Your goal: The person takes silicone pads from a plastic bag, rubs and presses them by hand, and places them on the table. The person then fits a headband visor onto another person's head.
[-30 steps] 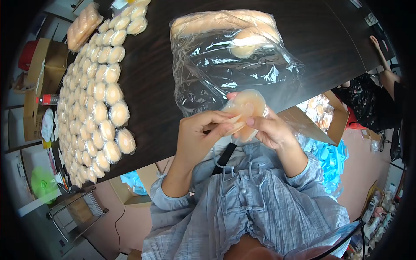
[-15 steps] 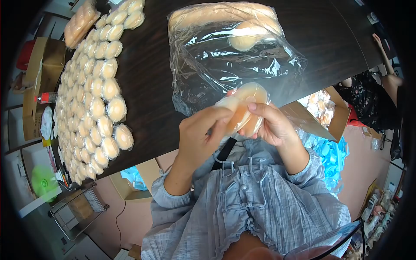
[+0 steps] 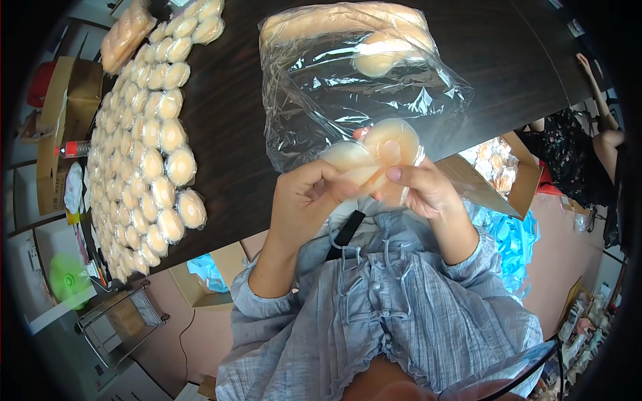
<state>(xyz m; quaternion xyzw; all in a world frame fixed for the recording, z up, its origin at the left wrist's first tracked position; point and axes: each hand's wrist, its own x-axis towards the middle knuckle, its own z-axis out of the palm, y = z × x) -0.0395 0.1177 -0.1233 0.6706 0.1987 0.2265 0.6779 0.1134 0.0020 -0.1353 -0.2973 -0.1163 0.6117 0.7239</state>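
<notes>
Beige, translucent, rubbery-looking discs overlap in the grasp, above the near edge of the dark brown wood-grain worktop; whether they are wrapped is unclear. Along the left edge, many round beige pieces in clear film lie in rows, apparently finished, while more beige stock remains inside the large clear plastic bag toward the far edge. The left hand pinches one side, knuckles raised; the right hand grips the other, thumb on top. Both are close together.
</notes>
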